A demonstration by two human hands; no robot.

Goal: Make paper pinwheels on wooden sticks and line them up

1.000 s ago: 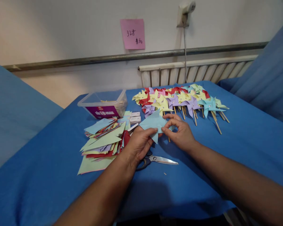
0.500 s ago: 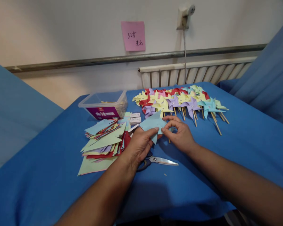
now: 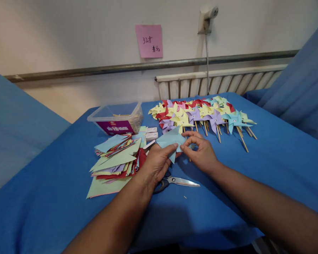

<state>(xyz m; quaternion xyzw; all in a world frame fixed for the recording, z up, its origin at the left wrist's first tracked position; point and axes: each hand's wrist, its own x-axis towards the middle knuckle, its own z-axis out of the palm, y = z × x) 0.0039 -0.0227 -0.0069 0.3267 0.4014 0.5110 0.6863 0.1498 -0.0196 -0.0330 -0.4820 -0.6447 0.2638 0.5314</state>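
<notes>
While a light-blue paper piece (image 3: pixel 172 140) is pinched mid-table between the left hand (image 3: pixel 157 163) and right hand (image 3: pixel 201 152), fingers curled closed on its edges, scissors (image 3: pixel 175 181) are left just below, cut paper stack (image 3: pixel 116 155) toward the left edge, pinwheels (image 3: pixel 201 113) along the far edge.

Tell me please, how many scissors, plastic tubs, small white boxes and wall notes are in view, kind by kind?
Scissors: 1, on the blue cloth under the left hand
Clear plastic tub: 1
Small white boxes: 2, stacked beside the tub
Pink wall note: 1
Total: 5
</notes>
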